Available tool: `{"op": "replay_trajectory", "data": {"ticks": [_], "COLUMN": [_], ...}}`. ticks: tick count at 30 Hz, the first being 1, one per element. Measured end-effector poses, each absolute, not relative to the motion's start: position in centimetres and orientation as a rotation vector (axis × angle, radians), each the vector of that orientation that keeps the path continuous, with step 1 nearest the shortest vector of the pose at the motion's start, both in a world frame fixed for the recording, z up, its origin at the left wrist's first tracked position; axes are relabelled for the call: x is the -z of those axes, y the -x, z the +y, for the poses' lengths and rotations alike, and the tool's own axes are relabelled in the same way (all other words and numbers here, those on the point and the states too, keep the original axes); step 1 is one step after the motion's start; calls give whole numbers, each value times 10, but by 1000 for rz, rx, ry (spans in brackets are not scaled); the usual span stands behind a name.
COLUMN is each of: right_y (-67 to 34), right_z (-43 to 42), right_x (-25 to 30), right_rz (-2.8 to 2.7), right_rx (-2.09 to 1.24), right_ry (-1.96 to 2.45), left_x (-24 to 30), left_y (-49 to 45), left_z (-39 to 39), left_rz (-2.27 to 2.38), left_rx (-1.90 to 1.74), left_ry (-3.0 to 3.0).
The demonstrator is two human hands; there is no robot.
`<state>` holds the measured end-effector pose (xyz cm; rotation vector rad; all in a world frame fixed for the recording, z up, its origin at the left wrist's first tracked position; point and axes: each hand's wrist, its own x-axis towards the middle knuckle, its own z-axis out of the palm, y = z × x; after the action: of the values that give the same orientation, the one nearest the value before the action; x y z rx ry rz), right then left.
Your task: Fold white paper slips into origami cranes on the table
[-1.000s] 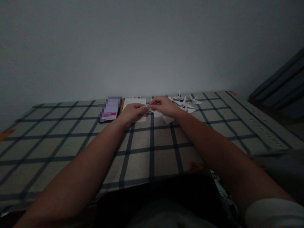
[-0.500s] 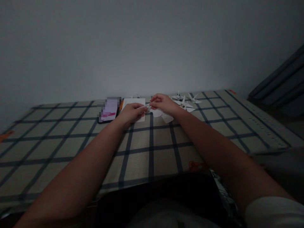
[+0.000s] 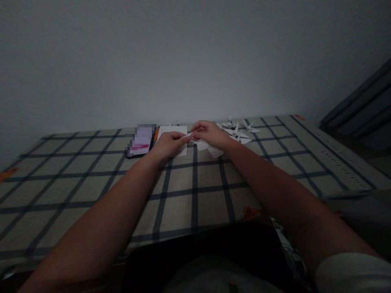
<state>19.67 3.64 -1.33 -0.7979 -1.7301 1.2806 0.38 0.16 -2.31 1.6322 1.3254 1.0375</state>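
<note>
Both my arms reach forward over a checked cloth (image 3: 189, 195). My left hand (image 3: 169, 145) and my right hand (image 3: 209, 133) meet at the far middle, each pinching a small folded piece of white paper (image 3: 190, 136) held between their fingertips just above the cloth. Under my left hand lies a stack of white paper sheets (image 3: 174, 131). Loose white paper pieces (image 3: 214, 151) rest beneath my right hand. The room is dim, so the fold's shape is hard to make out.
A phone (image 3: 141, 141) with a lit screen lies left of the paper stack. Several folded white paper cranes (image 3: 238, 129) sit at the far right of my hands. A pale wall (image 3: 183, 61) rises behind; dark striped fabric (image 3: 363, 110) is at the right.
My right hand rose slightly and then settled back toward my left hand; both keep their pinch on the small paper. The view shifted a little.
</note>
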Motion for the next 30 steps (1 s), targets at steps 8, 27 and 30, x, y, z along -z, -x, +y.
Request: {"op": "replay_trajectory", "data": {"ticks": [8, 27, 30], "right_y": [-198, -206, -206], "right_z": [36, 45, 42], "right_x": [13, 17, 15], "right_rz": [-1741, -1719, -1763], "right_rx": [-1257, -1329, -1272], "right_ry": [807, 866, 876], "left_x": [24, 20, 20], "left_y": [-3, -5, -6], "left_z": [2, 0, -1], "left_rz": [1337, 1264, 1268], "left_rx": [-994, -1038, -1040], "left_ry": [-1613, -1383, -1383]}}
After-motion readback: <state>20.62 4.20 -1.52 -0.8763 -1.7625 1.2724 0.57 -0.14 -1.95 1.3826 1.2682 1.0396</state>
